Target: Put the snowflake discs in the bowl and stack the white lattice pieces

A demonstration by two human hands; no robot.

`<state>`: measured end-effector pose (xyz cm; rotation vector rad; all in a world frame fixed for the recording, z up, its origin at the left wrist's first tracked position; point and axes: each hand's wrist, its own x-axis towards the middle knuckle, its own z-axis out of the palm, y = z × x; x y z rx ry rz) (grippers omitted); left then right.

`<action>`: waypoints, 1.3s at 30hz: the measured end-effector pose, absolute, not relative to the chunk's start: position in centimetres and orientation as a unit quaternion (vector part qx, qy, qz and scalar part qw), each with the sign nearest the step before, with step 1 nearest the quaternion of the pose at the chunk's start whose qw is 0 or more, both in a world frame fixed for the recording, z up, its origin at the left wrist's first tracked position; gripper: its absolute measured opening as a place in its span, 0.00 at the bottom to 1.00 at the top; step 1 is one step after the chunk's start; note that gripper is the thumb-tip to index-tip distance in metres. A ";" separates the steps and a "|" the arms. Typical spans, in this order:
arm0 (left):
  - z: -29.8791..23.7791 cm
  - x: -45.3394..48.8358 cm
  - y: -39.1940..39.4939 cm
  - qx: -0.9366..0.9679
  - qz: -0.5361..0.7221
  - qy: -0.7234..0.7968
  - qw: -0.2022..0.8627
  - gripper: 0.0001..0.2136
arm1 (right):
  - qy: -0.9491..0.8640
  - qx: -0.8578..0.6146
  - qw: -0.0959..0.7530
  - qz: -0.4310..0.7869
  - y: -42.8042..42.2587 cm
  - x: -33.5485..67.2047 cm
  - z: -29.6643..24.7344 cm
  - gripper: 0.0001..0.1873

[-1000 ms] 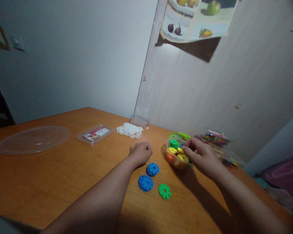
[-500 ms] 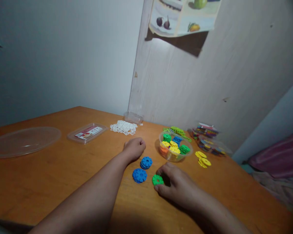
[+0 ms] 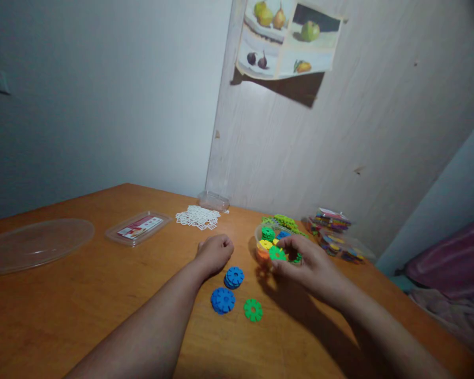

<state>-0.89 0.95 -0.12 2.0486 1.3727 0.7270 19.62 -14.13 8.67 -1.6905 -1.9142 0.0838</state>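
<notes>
My right hand (image 3: 306,263) pinches a green notched disc (image 3: 277,253) between thumb and fingers, raised in front of the clear plastic bowl (image 3: 256,235). That bowl holds green, blue, yellow and orange discs, partly hidden by the hand. Nearer to me, a single green disc (image 3: 253,310) lies flat on the table. Two small piles of blue discs, the front pile (image 3: 223,300) and the back pile (image 3: 234,277), sit to its left. Beyond the blue piles my left hand (image 3: 215,253) rests on the table, curled closed, with nothing showing in it.
White lattice pieces (image 3: 198,217) lie in a heap before a clear tray (image 3: 214,201). Leftward are a labelled lid (image 3: 138,228) and a large oval lid (image 3: 39,245). Light-green pieces (image 3: 286,223) lie behind the bowl; filled clear containers (image 3: 335,237) stand at the right.
My right hand has risen from the table toward the bowl with a green disc, leaving one green disc behind. My left hand stays put. The view has tilted up slightly.
</notes>
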 end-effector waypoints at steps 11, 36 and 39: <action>1.0 -1.1 0.2 0.773 0.269 0.514 0.255 0.09 | -0.643 -0.750 0.153 0.002 -3.0 23.5 9.6 0.16; 1.1 -1.0 0.1 0.784 0.255 0.513 0.240 0.09 | -0.684 -0.727 0.062 0.003 -4.1 21.3 9.4 0.15; 1.1 -1.0 0.1 0.781 0.254 0.515 0.245 0.08 | -0.686 -0.725 0.065 0.005 -4.1 21.6 9.8 0.15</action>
